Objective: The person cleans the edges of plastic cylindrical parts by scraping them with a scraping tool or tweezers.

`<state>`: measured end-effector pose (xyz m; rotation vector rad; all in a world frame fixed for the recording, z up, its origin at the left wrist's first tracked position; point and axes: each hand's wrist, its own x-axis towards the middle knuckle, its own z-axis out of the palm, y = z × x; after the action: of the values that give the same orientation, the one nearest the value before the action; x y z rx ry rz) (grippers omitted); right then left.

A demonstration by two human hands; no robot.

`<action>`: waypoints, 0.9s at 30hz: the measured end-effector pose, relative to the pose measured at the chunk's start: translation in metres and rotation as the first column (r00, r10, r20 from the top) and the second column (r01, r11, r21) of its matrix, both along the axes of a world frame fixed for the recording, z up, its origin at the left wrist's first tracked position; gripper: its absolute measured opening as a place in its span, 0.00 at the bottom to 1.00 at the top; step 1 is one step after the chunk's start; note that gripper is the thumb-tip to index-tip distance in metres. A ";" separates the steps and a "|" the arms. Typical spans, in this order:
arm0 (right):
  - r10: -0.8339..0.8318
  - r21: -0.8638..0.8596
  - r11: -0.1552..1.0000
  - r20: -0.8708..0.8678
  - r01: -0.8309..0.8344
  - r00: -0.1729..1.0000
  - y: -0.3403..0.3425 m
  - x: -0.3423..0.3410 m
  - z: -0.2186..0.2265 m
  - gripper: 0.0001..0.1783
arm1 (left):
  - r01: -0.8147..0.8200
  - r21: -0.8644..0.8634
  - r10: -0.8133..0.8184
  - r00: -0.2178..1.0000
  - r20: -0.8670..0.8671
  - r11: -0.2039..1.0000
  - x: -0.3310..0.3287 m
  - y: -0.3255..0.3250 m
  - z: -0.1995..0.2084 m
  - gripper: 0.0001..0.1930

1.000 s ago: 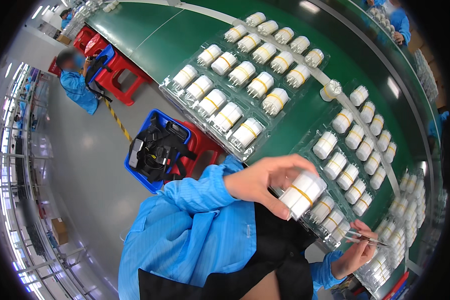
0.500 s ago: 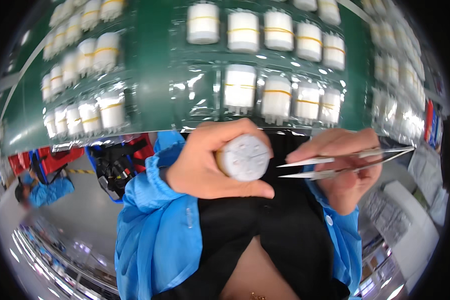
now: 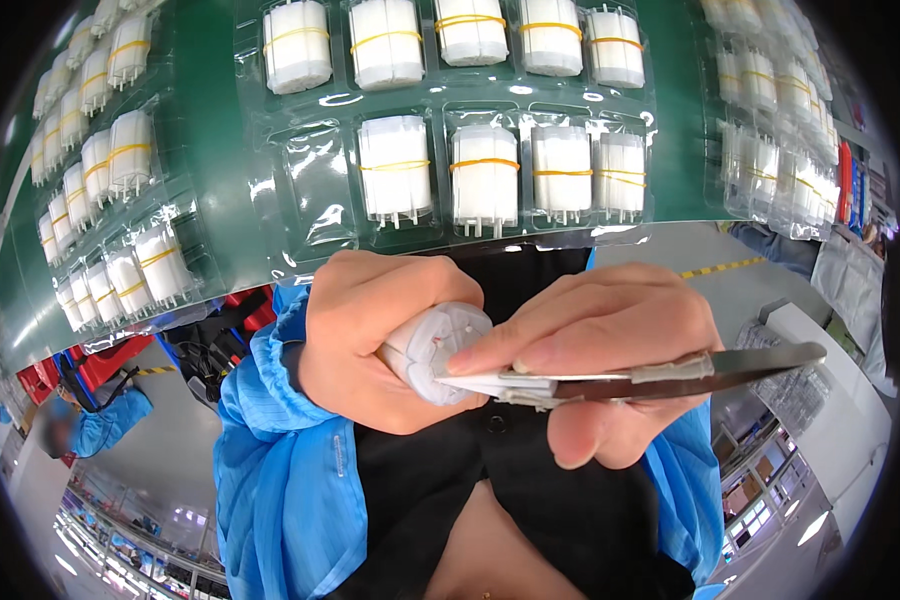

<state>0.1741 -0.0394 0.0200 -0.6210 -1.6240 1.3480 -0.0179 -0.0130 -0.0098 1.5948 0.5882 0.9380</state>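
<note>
My left hand [image 3: 345,335] is closed around a white cylindrical bundle [image 3: 420,345], its pale grey segmented end turned towards me and to the right. In my right hand [image 3: 620,315] is a pair of metal tweezers [image 3: 760,366] with whitish wrapping along the arms. Their pale tips touch, or nearly touch, the bundle's end face, where my right fingertips also reach. Exactly what the tips grip is hidden by the fingers. Just beyond both hands lies a clear plastic tray [image 3: 315,215] of similar white bundles [image 3: 395,165], each with a yellow or orange rubber band.
More trays of banded bundles stand at left [image 3: 130,145] and right [image 3: 760,150] on the green tabletop [image 3: 205,130]. Red and blue crates [image 3: 110,360] with dark contents sit below on the left. A co-worker in a blue sleeve [image 3: 115,420] is further left.
The right hand has moved left, bringing the tweezers from beside the bundle onto its end face; their arms have closed together. The left hand with the bundle has shifted slightly left and tilted.
</note>
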 end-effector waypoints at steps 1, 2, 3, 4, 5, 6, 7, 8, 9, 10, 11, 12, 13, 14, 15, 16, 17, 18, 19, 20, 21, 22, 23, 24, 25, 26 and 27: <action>-0.025 -0.024 0.999 -0.011 0.025 1.000 -0.002 0.000 0.000 0.22 | 0.004 -0.005 -0.004 1.000 0.000 1.000 0.001 0.000 0.000 0.15; -0.026 -0.026 0.999 -0.014 0.026 1.000 -0.002 0.000 0.000 0.22 | -0.002 -0.001 0.002 1.000 -0.007 1.000 0.002 0.000 0.000 0.14; -0.033 -0.060 0.998 -0.034 0.031 0.999 -0.003 0.000 0.001 0.21 | -0.008 0.002 0.008 1.000 -0.014 1.000 0.002 0.000 0.000 0.14; -0.042 -0.095 0.995 -0.053 0.037 0.998 -0.003 0.001 0.002 0.21 | -0.005 -0.001 0.005 1.000 -0.017 1.000 0.002 0.000 0.002 0.14; -0.045 -0.099 0.994 -0.054 0.040 0.998 -0.003 0.001 0.001 0.21 | -0.005 0.014 0.006 0.999 -0.050 1.000 0.002 0.001 0.003 0.14; -0.056 -0.124 0.991 -0.092 0.045 0.994 -0.003 0.000 0.001 0.21 | -0.004 0.029 0.006 0.997 -0.082 1.000 0.002 0.001 0.004 0.14; -0.068 -0.150 0.988 -0.130 0.049 0.989 -0.003 0.000 0.000 0.21 | 0.000 0.024 0.002 0.997 -0.083 1.000 0.002 0.002 0.002 0.14; -0.072 -0.153 0.987 -0.129 0.052 0.989 -0.002 0.001 -0.002 0.21 | 0.015 0.007 -0.015 0.997 -0.070 1.000 0.002 0.001 0.000 0.14; -0.043 -0.060 0.997 -0.084 0.038 0.996 0.001 0.002 -0.005 0.22 | 0.030 -0.011 -0.031 0.998 -0.057 0.999 0.002 0.000 -0.001 0.14; -0.017 0.032 0.999 -0.036 0.018 0.999 0.003 0.002 -0.008 0.23 | 0.033 -0.015 -0.034 0.998 -0.057 0.999 0.002 0.001 -0.001 0.14; -0.026 0.026 0.999 -0.033 0.027 0.999 0.003 0.002 -0.009 0.23 | 0.054 -0.009 -0.054 0.996 -0.075 0.999 0.004 0.004 0.002 0.14; -0.037 0.061 0.997 -0.050 0.040 0.998 0.003 0.001 -0.011 0.24 | 0.075 -0.004 -0.075 0.993 -0.093 0.997 0.005 0.006 0.004 0.14; -0.046 0.096 0.994 -0.066 0.053 0.997 0.002 0.000 -0.012 0.25 | 0.083 -0.009 -0.084 0.992 -0.090 0.996 0.005 0.006 0.004 0.14; -0.039 0.094 0.995 -0.069 0.046 0.997 0.002 -0.001 -0.011 0.25 | 0.075 0.000 -0.074 0.991 -0.114 0.997 0.003 0.005 0.005 0.14; -0.057 0.083 0.994 -0.088 0.064 0.995 0.003 -0.002 -0.008 0.26 | 0.066 0.010 -0.064 0.988 -0.140 0.998 0.001 0.004 0.004 0.14; -0.073 0.072 0.994 -0.107 0.081 0.992 0.004 -0.003 -0.006 0.27 | 0.055 0.009 -0.054 0.988 -0.144 0.998 0.000 0.001 0.003 0.14; -0.087 0.057 0.993 -0.202 0.100 0.975 0.001 -0.006 -0.009 0.27 | 0.030 0.006 -0.029 0.991 -0.133 1.000 0.001 -0.001 0.001 0.14; -0.090 0.058 0.993 -0.199 0.104 0.976 0.001 -0.005 -0.009 0.27 | 0.003 0.004 -0.002 0.992 -0.123 1.000 0.001 -0.003 0.000 0.15; -0.058 0.036 0.997 -0.182 0.066 0.982 0.001 -0.003 -0.009 0.27 | 0.004 0.005 -0.004 0.993 -0.120 1.000 0.001 -0.003 0.002 0.15; -0.027 0.013 0.999 -0.168 0.030 0.985 -0.001 -0.002 -0.009 0.27 | -0.022 0.024 0.025 0.990 -0.136 0.999 0.002 -0.003 0.004 0.15; -0.046 -0.004 0.999 -0.201 0.046 0.979 -0.004 -0.004 -0.009 0.27 | -0.048 0.044 0.054 0.987 -0.152 0.998 0.002 -0.003 0.006 0.15; -0.050 -0.004 0.999 -0.198 0.050 0.979 -0.006 -0.005 -0.009 0.27 | -0.044 0.043 0.050 0.988 -0.149 0.998 0.004 -0.003 0.006 0.15; -0.063 -0.003 0.998 -0.209 0.064 0.976 -0.007 -0.007 -0.011 0.27 | -0.080 0.071 0.091 0.984 -0.154 0.994 0.004 -0.005 0.005 0.14; -0.078 -0.003 0.997 -0.220 0.079 0.972 -0.008 -0.008 -0.013 0.27 | -0.115 0.098 0.130 0.979 -0.157 0.988 0.004 -0.007 0.004 0.14; -0.094 -0.004 0.995 -0.229 0.096 0.969 -0.009 -0.010 -0.014 0.27 | -0.124 0.100 0.139 0.978 -0.159 0.987 0.004 -0.008 0.004 0.14; -0.116 -0.006 0.993 -0.236 0.118 0.965 -0.010 -0.010 -0.014 0.26 | -0.144 0.122 0.163 0.973 -0.164 0.982 0.004 -0.010 0.003 0.14; -0.140 -0.009 0.990 -0.243 0.142 0.960 -0.011 -0.010 -0.014 0.26 | -0.163 0.143 0.186 0.968 -0.168 0.976 0.004 -0.011 0.002 0.14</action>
<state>0.1637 -0.0508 0.0057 -0.5331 -1.3620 1.2592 -0.0142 -0.0240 -0.0081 1.7782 0.8202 0.9832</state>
